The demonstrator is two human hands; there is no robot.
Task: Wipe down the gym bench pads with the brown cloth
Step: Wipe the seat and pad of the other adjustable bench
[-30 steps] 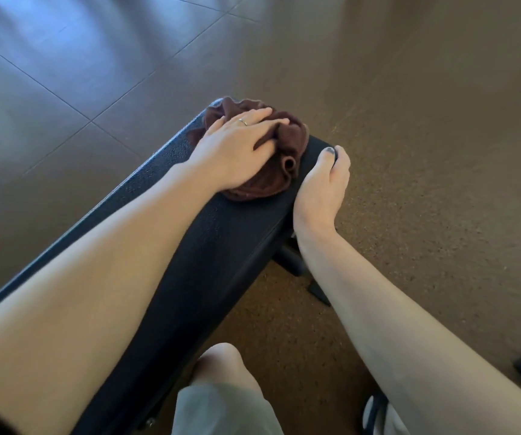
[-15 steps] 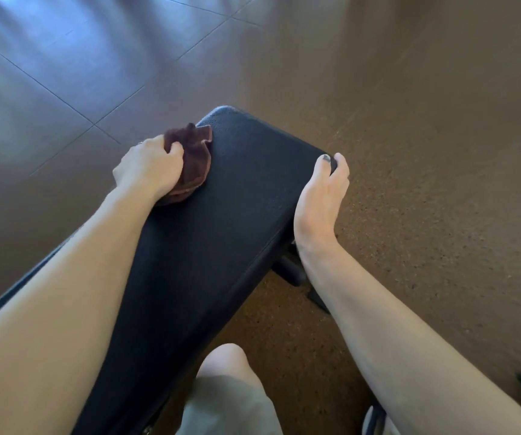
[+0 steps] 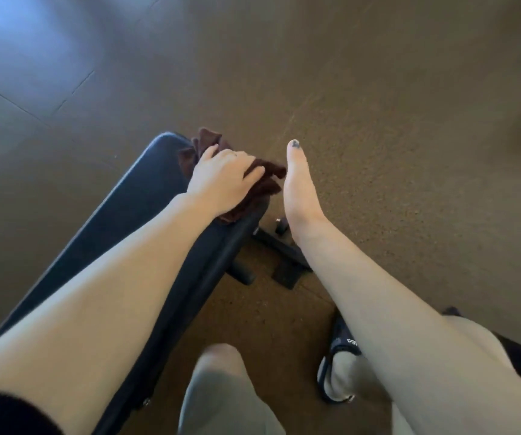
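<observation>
A: Quick status — where's the cloth?

B: I've got the brown cloth (image 3: 262, 183) bunched at the far end of the bench pad (image 3: 146, 196), on its right corner, part of it spilling past the pad's right edge. My left hand (image 3: 224, 180) lies on top of it, fingers fairly straight and spread over the wad, pressing down rather than pinching. So the grip there is flat and spread.

A: And the other hand?

B: My right hand (image 3: 300, 189) is off the pad, just beside the cloth's right tip, seen edge-on with the thumb pointing away. It holds nothing — fingers look straight, though most are hidden behind the edge of the hand.

A: Progress?

B: Mid-wipe, I'd judge. The cloth is working the end corner; the pad has no visible streaks or wet marks, so I can't tell which parts are done. The long stretch under my left forearm would presumably still need passes, and any other pads are out of view.

A: Any text?

B: Only white lettering on the strap of the sandal (image 3: 344, 350) by the right knee — too small and skewed to read. Nothing legible on pad or cloth.
</observation>
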